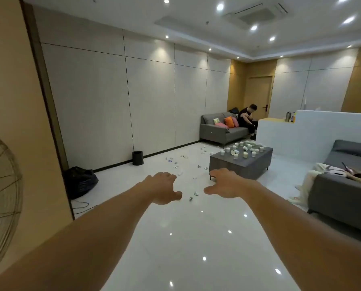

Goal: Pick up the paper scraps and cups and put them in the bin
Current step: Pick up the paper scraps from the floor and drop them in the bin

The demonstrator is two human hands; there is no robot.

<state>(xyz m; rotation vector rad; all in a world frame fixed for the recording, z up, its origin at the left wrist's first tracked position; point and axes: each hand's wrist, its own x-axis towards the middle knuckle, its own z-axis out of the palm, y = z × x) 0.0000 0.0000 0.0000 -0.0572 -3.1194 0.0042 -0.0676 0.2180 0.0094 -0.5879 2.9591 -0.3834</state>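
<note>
Out in front of the camera, both arms reach forward over the glossy white floor (186, 238), and neither hand has hold of anything. The left hand (162, 189) is palm-down with the fingers loosely curled and the thumb spread toward the middle; the right hand (224, 183) mirrors it, equally empty and relaxed.

Just beyond and between the hands, the paper scraps (193, 196) begin: small crumpled bits lie scattered across the floor in a loose trail running away toward the far sofa (221, 131). Further right, the low grey coffee table (238, 166) is crowded with white cups (245, 154), some upright and some tipped over. The bin (137, 157), a small black cylinder, stands against the far wall to the left, well apart from both the table and the nearest scraps. A stuffed black rubbish bag (81, 181) slumps on the floor nearer on the left, and a fan (1, 196) edges in at the near left.

By my judgement the task has hardly started: scraps and cups all appear to be lying where they fell, and whether the bin holds anything cannot be told from here.

No brand, label or writing is legible; print on the scraps and cups is too small to read.
</note>
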